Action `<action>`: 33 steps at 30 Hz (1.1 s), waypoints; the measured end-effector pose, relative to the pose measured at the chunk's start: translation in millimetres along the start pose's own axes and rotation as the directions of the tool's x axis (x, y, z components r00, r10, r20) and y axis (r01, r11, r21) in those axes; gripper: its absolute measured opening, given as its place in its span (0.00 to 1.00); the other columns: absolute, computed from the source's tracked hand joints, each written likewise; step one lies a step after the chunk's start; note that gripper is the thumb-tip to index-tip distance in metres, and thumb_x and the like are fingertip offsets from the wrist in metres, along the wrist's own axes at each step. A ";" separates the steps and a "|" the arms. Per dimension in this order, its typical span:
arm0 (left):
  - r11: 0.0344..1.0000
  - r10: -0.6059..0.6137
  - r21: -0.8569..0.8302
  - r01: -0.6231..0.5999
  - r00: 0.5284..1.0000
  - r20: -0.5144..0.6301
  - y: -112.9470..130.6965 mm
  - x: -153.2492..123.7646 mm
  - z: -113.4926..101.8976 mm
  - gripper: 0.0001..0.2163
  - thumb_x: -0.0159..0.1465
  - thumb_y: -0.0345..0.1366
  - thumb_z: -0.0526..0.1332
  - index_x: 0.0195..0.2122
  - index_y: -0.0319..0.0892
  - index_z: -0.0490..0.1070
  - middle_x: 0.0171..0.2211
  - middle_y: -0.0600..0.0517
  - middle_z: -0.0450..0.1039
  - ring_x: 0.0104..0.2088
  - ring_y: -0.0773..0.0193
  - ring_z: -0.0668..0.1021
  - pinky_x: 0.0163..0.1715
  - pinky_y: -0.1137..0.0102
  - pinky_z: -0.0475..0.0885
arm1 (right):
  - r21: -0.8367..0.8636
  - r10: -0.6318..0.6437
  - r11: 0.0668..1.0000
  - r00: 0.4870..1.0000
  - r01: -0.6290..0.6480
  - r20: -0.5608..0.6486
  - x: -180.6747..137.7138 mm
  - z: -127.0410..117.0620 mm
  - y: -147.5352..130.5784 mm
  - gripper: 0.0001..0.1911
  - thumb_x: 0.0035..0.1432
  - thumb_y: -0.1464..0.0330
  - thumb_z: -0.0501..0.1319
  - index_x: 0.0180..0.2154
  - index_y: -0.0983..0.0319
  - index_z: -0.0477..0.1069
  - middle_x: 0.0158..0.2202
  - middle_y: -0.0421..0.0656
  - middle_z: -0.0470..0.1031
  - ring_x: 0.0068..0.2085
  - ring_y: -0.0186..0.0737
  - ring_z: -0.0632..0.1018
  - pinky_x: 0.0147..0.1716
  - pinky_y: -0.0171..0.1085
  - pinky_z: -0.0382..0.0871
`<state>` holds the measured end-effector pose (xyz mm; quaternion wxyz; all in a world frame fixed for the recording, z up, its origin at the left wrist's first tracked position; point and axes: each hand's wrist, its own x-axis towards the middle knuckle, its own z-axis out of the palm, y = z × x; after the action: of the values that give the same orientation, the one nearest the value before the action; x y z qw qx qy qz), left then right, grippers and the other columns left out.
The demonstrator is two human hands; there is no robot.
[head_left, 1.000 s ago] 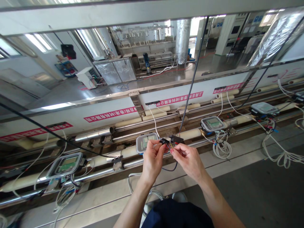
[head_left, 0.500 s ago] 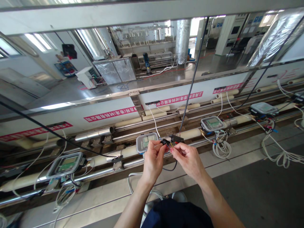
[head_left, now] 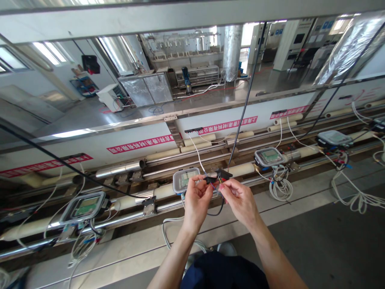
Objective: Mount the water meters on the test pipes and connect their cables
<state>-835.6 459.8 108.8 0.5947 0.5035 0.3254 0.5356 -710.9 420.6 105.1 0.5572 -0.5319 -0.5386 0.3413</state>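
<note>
In the centre of the head view, my left hand (head_left: 196, 198) is closed round the end of a black cable (head_left: 210, 180). Thin coloured wires (head_left: 219, 180), one of them yellow, fan out from it. My right hand (head_left: 239, 197) is pinched at those wires, its fingertips just right of the left hand's. Just beyond the fingers is a small black block (head_left: 224, 174); whether it touches them I cannot tell. A meter with a clear cover (head_left: 184, 180) sits on the pipe behind my left hand, which hides part of it.
More meters, one at left (head_left: 84, 208) and one at right (head_left: 268, 156), sit along the row of pipes. Coiled white cables (head_left: 281, 188) hang over the metal ledge (head_left: 126, 257). A black cord (head_left: 245, 108) slants down from above. A glass panel (head_left: 192, 88) stands beyond the pipes.
Both hands have shifted slightly to the right. The fingertips of my right hand have moved a little along the wires, and the coloured wires spread more visibly between the hands.
</note>
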 end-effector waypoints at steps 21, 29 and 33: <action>0.998 0.050 0.038 -0.047 0.995 -0.083 -0.1 -6.3 2.0 0.14 0.57 0.30 0.62 0.37 0.43 0.55 0.29 0.53 0.77 0.32 0.67 0.79 0.34 0.75 0.69 | -0.155 -0.102 0.982 0.993 0.109 0.057 5.2 -0.9 -7.9 0.08 0.55 0.69 0.56 0.24 0.62 0.67 0.25 0.37 0.67 0.24 0.29 0.65 0.23 0.29 0.58; 0.998 0.053 0.046 -0.050 0.996 -0.077 -3.0 -5.3 1.5 0.14 0.57 0.31 0.63 0.37 0.43 0.56 0.31 0.52 0.77 0.34 0.65 0.79 0.36 0.73 0.70 | -0.165 -0.088 0.982 0.995 0.094 0.046 5.9 0.5 -5.8 0.10 0.56 0.67 0.57 0.24 0.62 0.68 0.25 0.37 0.68 0.25 0.30 0.67 0.26 0.29 0.59; 0.998 0.013 0.059 -0.008 0.996 -0.083 -6.8 -2.6 1.2 0.14 0.56 0.32 0.63 0.38 0.43 0.56 0.32 0.51 0.78 0.36 0.64 0.79 0.38 0.72 0.70 | -0.207 -0.042 0.977 0.998 0.050 0.043 5.4 0.0 -2.4 0.10 0.57 0.66 0.57 0.25 0.62 0.69 0.24 0.38 0.70 0.25 0.31 0.68 0.25 0.30 0.58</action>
<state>-832.9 457.5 102.3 0.5630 0.4996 0.3628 0.5493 -710.3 425.3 108.7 0.4958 -0.5680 -0.5941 0.2804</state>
